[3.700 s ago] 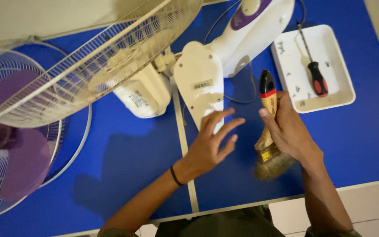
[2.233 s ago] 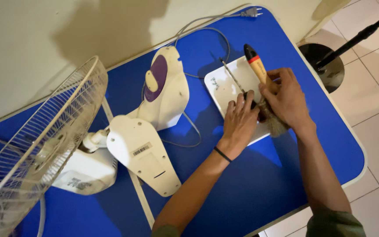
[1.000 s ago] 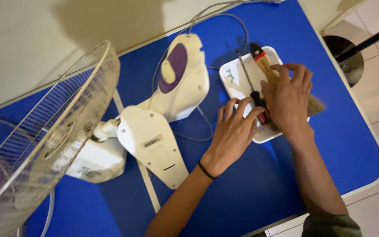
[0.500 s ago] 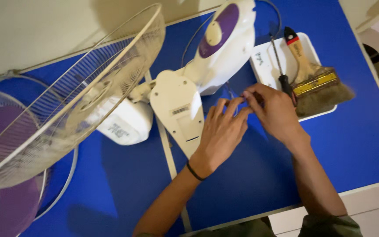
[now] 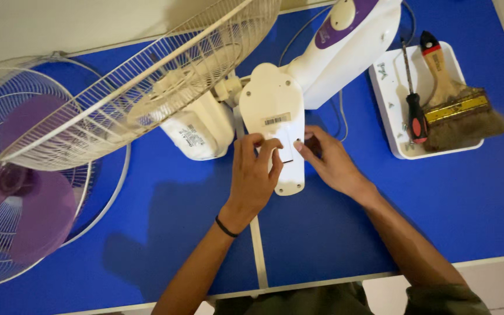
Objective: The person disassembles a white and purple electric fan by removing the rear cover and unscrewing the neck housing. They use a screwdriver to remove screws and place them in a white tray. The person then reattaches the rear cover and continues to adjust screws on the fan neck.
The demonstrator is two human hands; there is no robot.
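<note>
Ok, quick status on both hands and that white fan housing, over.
Left hand and right hand both on the white fan housing, fingertips at its lower end, nothing gripped. Screwdriver and paintbrush parked in the white tray. Wire grille alongside, clear of the hands.

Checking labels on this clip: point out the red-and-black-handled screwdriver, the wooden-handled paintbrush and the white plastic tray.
Red-and-black-handled screwdriver (image 5: 417, 119), head view, on its handle.
Wooden-handled paintbrush (image 5: 455, 109), head view, on the brass ferrule.
White plastic tray (image 5: 387, 93), head view, on its bare left floor.
</note>
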